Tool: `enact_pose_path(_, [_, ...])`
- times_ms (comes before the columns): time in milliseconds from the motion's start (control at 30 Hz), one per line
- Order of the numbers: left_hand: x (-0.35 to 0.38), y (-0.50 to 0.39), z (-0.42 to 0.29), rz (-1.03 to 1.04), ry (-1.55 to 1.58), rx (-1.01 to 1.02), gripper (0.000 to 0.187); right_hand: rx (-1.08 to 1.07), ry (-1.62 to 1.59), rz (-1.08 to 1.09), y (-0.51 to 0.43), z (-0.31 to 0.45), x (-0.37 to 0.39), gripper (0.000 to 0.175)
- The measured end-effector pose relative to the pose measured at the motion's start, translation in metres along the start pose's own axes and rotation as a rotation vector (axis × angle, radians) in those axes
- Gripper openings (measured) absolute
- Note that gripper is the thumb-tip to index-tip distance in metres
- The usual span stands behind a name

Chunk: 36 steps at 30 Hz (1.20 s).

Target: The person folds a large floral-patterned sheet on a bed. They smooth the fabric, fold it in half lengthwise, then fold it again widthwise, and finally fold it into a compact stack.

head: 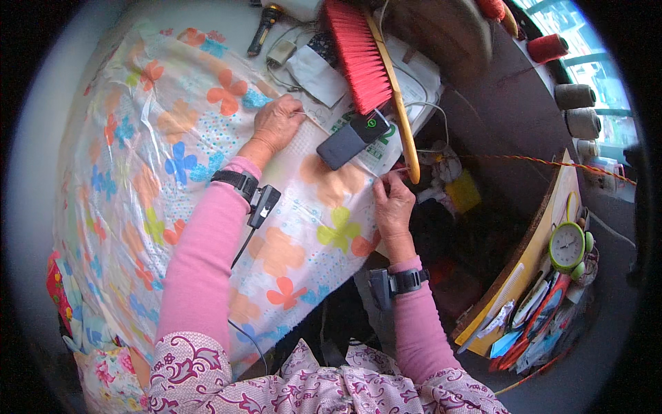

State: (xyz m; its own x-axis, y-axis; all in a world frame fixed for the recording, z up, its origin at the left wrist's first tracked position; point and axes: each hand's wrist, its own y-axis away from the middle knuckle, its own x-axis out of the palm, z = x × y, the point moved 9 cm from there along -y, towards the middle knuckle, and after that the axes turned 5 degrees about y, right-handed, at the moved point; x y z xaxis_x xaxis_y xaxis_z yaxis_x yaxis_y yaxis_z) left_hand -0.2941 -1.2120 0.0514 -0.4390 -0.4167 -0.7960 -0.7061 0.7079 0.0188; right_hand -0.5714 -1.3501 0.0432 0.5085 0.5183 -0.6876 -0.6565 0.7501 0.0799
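A thin white cloth (339,217) printed with orange, blue and green flowers spreads before me. My left hand (279,124) pinches its far edge between thumb and fingers, and that forearm lies over the cloth. At the right end of the same edge, my right hand (394,204) grips the cloth between thumb and forefinger. Between my hands, a dark smartphone (336,147) with a green mark on its lit screen lies across the edge. Just beyond the phone is a brush with red bristles (357,57) and a wooden handle (395,93).
A flashlight (264,30), a charger (282,52) with cable and a folded white paper (316,75) lie at the back. Thread spools (582,123) line the window. On the right, a wooden board (535,233) stands beside a green alarm clock (566,246) and a comb (501,290).
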Motion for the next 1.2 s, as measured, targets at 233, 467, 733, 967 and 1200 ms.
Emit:
enact_pose_path(233, [0.002, 0.001, -0.009, -0.103, -0.036, 0.092, 0.013, 0.052, 0.048, -0.005, -0.006, -0.01, -0.001, 0.014])
enact_pose_path(467, [0.001, 0.003, -0.008, -0.127, -0.138, 0.079, 0.012, 0.05, 0.059, 0.149, -0.001, -0.033, 0.001, 0.016])
enact_pose_path(733, [-0.029, 0.07, -0.018, -0.319, -0.008, 0.088, 0.043, 0.087, 0.226, 0.076, 0.017, -0.072, -0.02, 0.026])
enact_pose_path(967, [-0.015, 0.234, -0.023, -0.174, -0.063, -0.017, 0.065, 0.151, -0.292, 0.406, 0.015, -0.071, 0.041, 0.04])
enact_pose_path(1200, [0.001, 0.332, -0.029, -0.048, -0.165, -0.138, 0.079, 0.305, -0.619, 0.503, 0.023, -0.071, 0.041, 0.016])
